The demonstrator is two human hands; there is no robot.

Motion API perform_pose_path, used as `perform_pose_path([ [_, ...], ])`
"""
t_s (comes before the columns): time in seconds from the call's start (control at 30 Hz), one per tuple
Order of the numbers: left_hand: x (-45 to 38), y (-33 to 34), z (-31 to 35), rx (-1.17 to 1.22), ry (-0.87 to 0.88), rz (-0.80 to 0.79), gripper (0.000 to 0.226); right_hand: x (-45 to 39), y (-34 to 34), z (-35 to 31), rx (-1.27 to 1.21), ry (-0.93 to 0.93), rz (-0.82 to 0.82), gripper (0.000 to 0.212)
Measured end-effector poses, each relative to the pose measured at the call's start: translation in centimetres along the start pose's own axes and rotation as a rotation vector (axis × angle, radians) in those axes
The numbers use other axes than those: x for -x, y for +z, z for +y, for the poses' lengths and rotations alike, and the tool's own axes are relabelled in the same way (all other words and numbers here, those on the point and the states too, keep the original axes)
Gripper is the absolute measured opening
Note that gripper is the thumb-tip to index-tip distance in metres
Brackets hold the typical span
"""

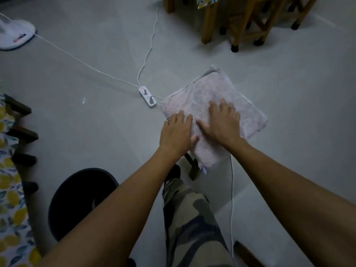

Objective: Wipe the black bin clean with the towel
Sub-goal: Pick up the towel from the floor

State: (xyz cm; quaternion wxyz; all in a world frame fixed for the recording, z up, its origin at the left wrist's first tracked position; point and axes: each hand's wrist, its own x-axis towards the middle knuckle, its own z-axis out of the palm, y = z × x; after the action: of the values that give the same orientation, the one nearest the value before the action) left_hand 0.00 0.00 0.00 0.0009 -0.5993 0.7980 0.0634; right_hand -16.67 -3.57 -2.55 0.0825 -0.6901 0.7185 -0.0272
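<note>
A pale pink towel [210,97] lies folded flat over a small wooden stool, of which only a leg [193,168] shows beneath it. My left hand [177,133] rests palm down on the towel's near left edge, fingers spread. My right hand [221,120] lies flat on the middle of the towel, fingers apart. Neither hand grips the cloth. The round black bin [77,199] stands on the floor at the lower left, partly hidden behind my left forearm, well apart from the towel.
A white power strip [147,97] with a red light lies on the floor just left of the towel, its white cables [77,56] running across the floor. A white fan base [15,33] sits far left. Wooden chair legs [238,26] stand top right. A lemon-print cloth [11,209] hangs at left.
</note>
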Motion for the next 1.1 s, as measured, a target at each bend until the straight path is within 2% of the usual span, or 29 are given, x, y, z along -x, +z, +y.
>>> perform_pose_path([
  [0.03, -0.3, 0.3, 0.0, -0.012, 0.003, -0.012, 0.070, -0.2, 0.2, 0.0, -0.015, 0.020, -0.028, 0.086],
  [0.17, 0.0, 1.6, -0.2, -0.020, 0.004, 0.001, 0.064, 0.4, 1.5, 0.0, 0.014, 0.031, 0.047, 0.086],
  [0.4, 2.4, 1.4, 0.7, -0.019, -0.010, -0.013, 0.059, 4.0, 1.1, -1.4, -0.027, 0.005, 0.206, 0.059],
  [0.53, 5.0, 1.0, 0.7, -0.025, -0.002, -0.035, 0.055, 6.0, 0.6, -2.8, -0.128, 0.025, 0.091, 0.045],
  [0.67, 8.2, 0.0, -0.5, -0.006, -0.057, -0.044, 0.060, 7.5, -0.6, -4.7, -0.188, -0.037, -0.057, 0.034],
  [0.87, 14.4, -2.6, -3.7, -0.024, -0.155, -0.034, 0.068, 10.3, -2.9, -11.0, -0.261, -0.096, -0.061, 0.030],
  [0.97, 18.0, -2.7, -6.2, -0.034, -0.257, -0.045, 0.071, 11.5, -3.7, -15.0, -0.229, -0.105, -0.067, 0.015],
  [1.03, 20.4, -2.4, -8.1, -0.039, -0.325, -0.072, 0.071, 12.3, -3.7, -17.6, -0.294, -0.143, -0.074, 0.015],
  [1.1, 22.8, -1.8, -10.1, -0.042, -0.391, -0.106, 0.070, 13.0, -2.9, -19.6, -0.376, -0.198, -0.065, 0.026],
])
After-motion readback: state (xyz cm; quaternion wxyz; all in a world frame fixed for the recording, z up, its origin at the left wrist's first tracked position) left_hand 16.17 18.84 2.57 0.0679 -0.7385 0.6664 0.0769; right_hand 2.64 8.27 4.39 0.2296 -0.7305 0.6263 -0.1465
